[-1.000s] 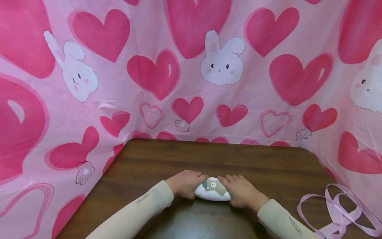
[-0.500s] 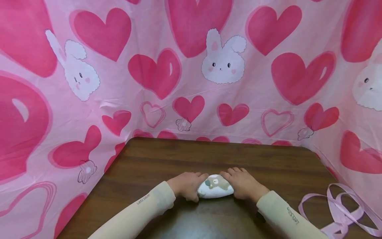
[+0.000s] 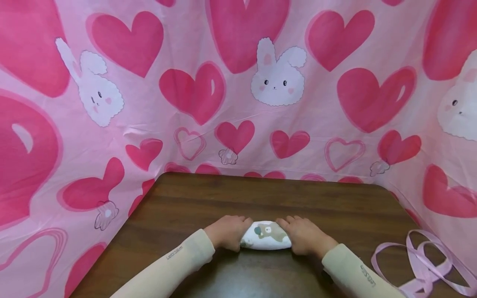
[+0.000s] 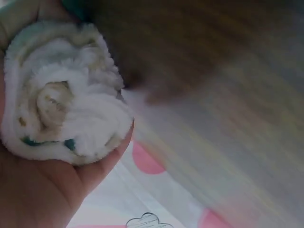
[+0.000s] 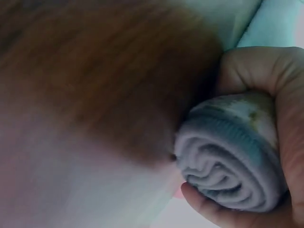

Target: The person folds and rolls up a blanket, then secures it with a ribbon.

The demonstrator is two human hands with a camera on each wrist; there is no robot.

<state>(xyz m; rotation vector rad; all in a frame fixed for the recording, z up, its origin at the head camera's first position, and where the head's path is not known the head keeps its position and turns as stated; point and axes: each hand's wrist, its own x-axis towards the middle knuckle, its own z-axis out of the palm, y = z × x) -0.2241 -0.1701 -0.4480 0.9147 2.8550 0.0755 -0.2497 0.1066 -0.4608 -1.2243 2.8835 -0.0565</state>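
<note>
A rolled-up towel [image 3: 266,236], white and fluffy with a tan and green print, lies crosswise over the near half of the table. My left hand [image 3: 228,232] grips its left end and my right hand [image 3: 306,236] its right end, thumbs toward the middle. In the left wrist view, the end of the rolled towel [image 4: 71,102] shows loose white spiral layers cupped against the palm. The right wrist view has the other end of the towel [image 5: 228,166] in tight grey-looking coils, with fingers and thumb curled round it.
A loose heap of pink ribbon [image 3: 425,265] lies at the right front of the brown wooden table [image 3: 268,194]. Pink cloth [image 3: 238,107] printed with hearts and rabbits hangs along the back and both sides.
The rolled towel shifted slightly up and right, then back down and left. My hands are a little farther apart than a second ago, showing more of the print between them.
</note>
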